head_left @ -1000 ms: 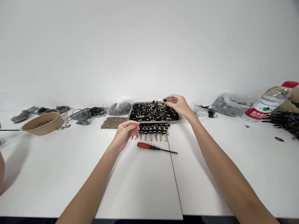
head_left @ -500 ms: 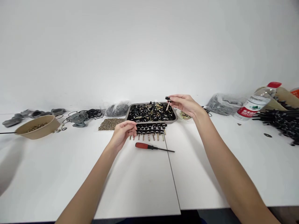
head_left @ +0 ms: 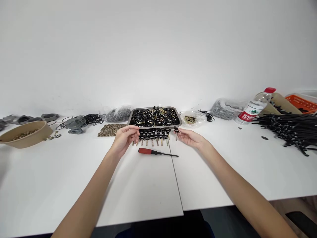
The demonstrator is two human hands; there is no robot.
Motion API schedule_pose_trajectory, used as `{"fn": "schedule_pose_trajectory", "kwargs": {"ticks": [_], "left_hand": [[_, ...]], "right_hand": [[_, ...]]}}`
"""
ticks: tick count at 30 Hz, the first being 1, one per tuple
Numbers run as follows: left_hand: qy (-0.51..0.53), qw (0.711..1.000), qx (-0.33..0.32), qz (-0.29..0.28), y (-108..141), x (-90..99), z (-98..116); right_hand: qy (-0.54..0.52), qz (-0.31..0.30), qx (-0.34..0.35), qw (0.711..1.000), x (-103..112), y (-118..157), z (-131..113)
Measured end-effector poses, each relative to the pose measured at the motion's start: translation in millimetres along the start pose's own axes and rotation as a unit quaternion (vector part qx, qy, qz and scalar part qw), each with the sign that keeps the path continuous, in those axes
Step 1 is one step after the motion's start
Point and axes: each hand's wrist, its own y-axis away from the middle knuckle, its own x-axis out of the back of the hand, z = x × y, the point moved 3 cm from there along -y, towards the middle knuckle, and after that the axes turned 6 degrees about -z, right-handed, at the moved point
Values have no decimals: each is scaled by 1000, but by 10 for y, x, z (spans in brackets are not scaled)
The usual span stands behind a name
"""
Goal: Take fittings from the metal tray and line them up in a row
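My right hand (head_left: 190, 137) pinches a small black-headed part with a metal shaft (head_left: 176, 131), its shaft pointing down, just past the right end of some rows. Those rows are similar black-headed parts with metal shafts (head_left: 152, 137), lined up along the front of a metal tray (head_left: 180, 123). Loose black rings and brass-coloured pieces (head_left: 156, 116) fill the tray. By the left end of the rows, my left hand (head_left: 125, 138) is curled closed; whatever its fingers hold, if anything, is hidden. A red-handled screwdriver (head_left: 146, 151) lies in front of the rows.
Left of the tray lie small brass-coloured pieces (head_left: 111, 130), a grey casting (head_left: 76, 124) and a tan bowl (head_left: 29, 137). To the right are a plastic bag of brass-coloured pieces (head_left: 194, 117), a grey-filled bag (head_left: 225, 109), a water bottle (head_left: 255, 105) and a heap of black rods (head_left: 284, 129).
My right hand has come down from above the tray's right side to the right end of the rows, still holding the part. The whole view has shifted somewhat; my left hand stays beside the rows.
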Motion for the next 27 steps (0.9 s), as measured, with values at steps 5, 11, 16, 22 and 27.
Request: {"fn": "schedule_pose_trajectory", "kwargs": {"ticks": [5,11,16,22,27], "left_hand": [[-4,1000,6,-2,4,-21,-3],[-10,1000,10,-5,2,-34,-6],[-17,1000,7,-3,-4,-32,3],[-25,1000,7,5,6,-16,-1],[-23,1000,7,3,6,-2,-2]], "right_hand": [[-5,-3,-8,1000,-52,-37,100],[60,-2,26,998,-29,-33,148],[170,3,58,984,-2,-48,140],[339,26,122,932,-52,3,84],[450,60,172,874,-64,27,65]]}}
